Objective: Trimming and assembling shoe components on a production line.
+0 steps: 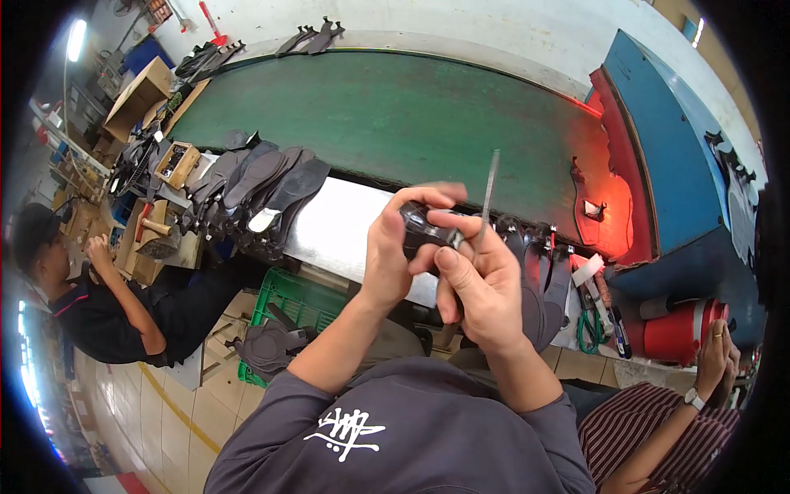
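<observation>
My left hand (385,257) is closed around a glossy black shoe heel (418,229), held up over the bench; the fingertips are slightly blurred. My right hand (491,290) grips a thin, flat metal strip (490,191) that points up and away from me. Its fingers also meet the heel's right end, where a pale patch shows; how strip and heel touch is hidden. Below my hands lies a shiny metal work surface (336,226). Dark grey shoe soles (265,179) are piled to its left, and more soles (539,300) lie right of my right hand.
Beyond the bench a green conveyor belt (378,107) runs into a blue machine (671,123) glowing red, with a sole (588,202) at its mouth. A green crate (309,296) stands below. Co-workers sit at left (123,305) and right (666,436), near a red container (671,333).
</observation>
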`<state>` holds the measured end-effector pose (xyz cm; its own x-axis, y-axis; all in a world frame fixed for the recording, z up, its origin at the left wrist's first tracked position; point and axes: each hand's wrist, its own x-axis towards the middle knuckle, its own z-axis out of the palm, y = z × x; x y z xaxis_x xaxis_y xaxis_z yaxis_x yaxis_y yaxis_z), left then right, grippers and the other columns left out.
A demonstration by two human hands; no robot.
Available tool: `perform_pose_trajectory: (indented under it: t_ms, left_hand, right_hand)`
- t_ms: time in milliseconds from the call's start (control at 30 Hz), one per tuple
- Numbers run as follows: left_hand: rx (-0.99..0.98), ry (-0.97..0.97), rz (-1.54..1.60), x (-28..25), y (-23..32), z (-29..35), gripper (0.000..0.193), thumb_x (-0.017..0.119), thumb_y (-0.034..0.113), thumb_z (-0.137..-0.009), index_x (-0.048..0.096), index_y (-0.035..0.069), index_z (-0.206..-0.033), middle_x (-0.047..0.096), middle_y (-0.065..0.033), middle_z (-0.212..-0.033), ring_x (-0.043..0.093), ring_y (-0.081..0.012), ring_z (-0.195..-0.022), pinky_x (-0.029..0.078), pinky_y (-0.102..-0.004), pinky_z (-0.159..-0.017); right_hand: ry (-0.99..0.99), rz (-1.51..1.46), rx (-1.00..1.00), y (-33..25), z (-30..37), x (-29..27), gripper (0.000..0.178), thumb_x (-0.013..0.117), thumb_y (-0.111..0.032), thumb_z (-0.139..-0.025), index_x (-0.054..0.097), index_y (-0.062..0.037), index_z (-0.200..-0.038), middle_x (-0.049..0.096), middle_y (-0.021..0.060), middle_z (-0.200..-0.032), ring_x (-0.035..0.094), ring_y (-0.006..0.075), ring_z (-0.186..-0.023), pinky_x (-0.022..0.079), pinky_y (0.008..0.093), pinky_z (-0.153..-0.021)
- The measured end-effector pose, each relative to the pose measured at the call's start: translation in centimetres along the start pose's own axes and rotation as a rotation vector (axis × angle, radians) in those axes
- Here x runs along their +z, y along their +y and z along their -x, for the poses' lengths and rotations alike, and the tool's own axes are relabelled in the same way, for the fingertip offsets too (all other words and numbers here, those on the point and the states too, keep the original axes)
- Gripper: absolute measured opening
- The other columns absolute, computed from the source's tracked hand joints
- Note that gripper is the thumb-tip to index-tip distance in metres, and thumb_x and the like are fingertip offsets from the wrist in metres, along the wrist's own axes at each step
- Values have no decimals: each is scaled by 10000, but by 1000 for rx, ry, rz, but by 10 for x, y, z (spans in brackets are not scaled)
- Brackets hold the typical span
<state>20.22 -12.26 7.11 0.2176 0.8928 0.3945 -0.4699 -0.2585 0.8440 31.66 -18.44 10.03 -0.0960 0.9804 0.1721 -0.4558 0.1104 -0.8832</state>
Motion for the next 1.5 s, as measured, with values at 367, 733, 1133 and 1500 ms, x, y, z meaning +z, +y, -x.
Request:
perform_pose_trajectory:
  t_ms: [367, 733, 1133, 1500]
  left_hand:
    - [-625, 205, 346, -37, -54, 12, 462, 391, 506, -940, 509, 86, -790, 508, -57, -545, 499, -158, -466, 408, -282, -459]
    - [-706, 172, 306, -11, -66, 30, 524, 312, 563, -969, 445, 112, -738, 392, 26, -495, 302, -62, -354, 248, -206, -356]
    - [-644, 21, 476, -15, -67, 35, 425, 363, 497, -991, 455, 111, -840, 461, -1, -506, 287, -46, -340, 232, -193, -333]
    - [-666, 102, 708, -20, -75, 32, 508, 341, 538, -987, 496, 99, -786, 353, 13, -435, 301, -94, -324, 253, -233, -346]
  right_hand:
    - [52, 331, 123, 58, 32, -53, 500, 477, -67, -969, 367, -106, -1455, 470, -39, -594, 418, 25, -522, 360, 184, -482]
    - [138, 40, 199, 82, 40, -49, 591, 488, -45, -963, 246, -122, -1496, 571, 2, -738, 428, 26, -531, 334, 167, -456]
    - [112, -67, 246, 65, 48, -52, 426, 511, -102, -975, 444, -52, -1393, 473, -41, -624, 384, 20, -499, 298, 172, -427]
    - [225, 261, 176, 59, 57, -59, 257, 475, -169, -1001, 622, 27, -1076, 496, -27, -583, 402, 21, -460, 321, 173, -420]
